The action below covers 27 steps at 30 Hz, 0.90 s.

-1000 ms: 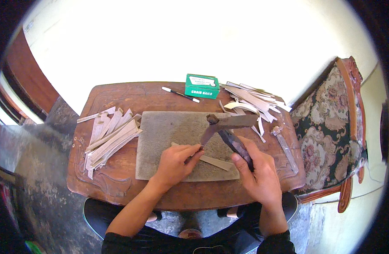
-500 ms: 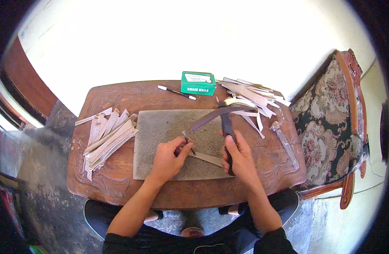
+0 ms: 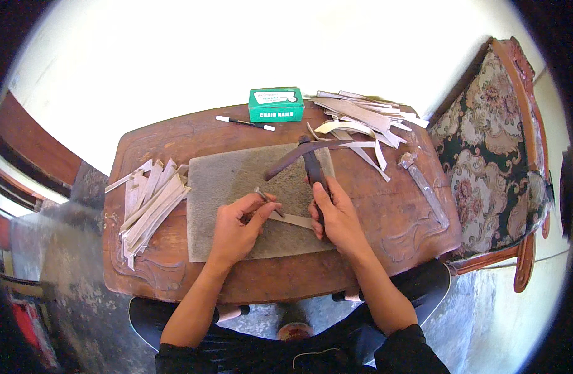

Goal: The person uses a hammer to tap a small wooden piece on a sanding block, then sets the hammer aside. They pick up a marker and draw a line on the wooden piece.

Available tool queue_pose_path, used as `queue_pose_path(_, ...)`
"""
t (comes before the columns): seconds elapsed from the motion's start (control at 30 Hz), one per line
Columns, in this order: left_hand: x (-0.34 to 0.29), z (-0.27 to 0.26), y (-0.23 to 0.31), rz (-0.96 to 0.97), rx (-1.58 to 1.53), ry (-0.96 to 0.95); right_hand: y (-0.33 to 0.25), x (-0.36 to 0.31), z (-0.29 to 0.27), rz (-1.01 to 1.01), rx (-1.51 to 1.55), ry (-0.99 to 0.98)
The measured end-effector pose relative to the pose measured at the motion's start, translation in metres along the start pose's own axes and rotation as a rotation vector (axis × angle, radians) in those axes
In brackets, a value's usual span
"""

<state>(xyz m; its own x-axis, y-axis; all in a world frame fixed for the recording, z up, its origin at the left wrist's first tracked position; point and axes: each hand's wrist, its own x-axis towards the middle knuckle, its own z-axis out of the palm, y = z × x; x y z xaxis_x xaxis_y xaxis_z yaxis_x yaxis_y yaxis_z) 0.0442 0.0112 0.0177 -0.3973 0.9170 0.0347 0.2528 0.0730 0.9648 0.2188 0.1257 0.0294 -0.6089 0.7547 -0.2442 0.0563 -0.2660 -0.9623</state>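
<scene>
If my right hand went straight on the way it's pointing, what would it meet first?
Your right hand would probably meet the green cardboard box, its dark long-headed hammer leading, after crossing the flat grey slab; height is unclear, so the slab may come first.

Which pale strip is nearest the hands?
The lone strip on the grey slab, between left hand and right hand; others lie in the left pile or right pile.

The left hand (image 3: 238, 225) pinches a slim rod (image 3: 259, 192) over a grey slab (image 3: 214, 187). The right hand (image 3: 337, 218) grips a hammer (image 3: 312, 166), a pale strip (image 3: 294, 220) lying between both hands.
</scene>
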Motion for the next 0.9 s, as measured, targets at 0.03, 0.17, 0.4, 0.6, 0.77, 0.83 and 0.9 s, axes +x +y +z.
queue_pose_path(0.03, 0.0, 0.0, 0.001, 0.001, 0.023, -0.007, -0.001, 0.0, 0.0, -0.001, -0.002, -0.003)
queue_pose_path(0.17, -0.001, 0.002, 0.002, 0.032, 0.084, 0.022, 0.001, 0.001, -0.001, 0.003, -0.004, -0.011)
queue_pose_path(0.4, -0.006, 0.006, 0.006, 0.279, 0.355, 0.079, 0.001, 0.001, 0.0, -0.004, -0.003, -0.006)
queue_pose_path(0.6, -0.006, 0.011, 0.0, 0.465, 0.432, 0.125, -0.002, -0.001, 0.0, 0.005, -0.02, 0.003)
queue_pose_path(0.77, -0.009, 0.01, 0.005, 0.454, 0.499, 0.062, -0.001, -0.002, 0.001, 0.009, -0.027, 0.009)
queue_pose_path(0.83, -0.008, 0.011, 0.001, 0.465, 0.455, 0.078, -0.001, -0.002, 0.001, 0.015, -0.02, 0.015)
queue_pose_path(0.9, -0.005, 0.012, -0.006, 0.504, 0.402, 0.113, -0.002, -0.002, 0.0, 0.013, -0.014, 0.014)
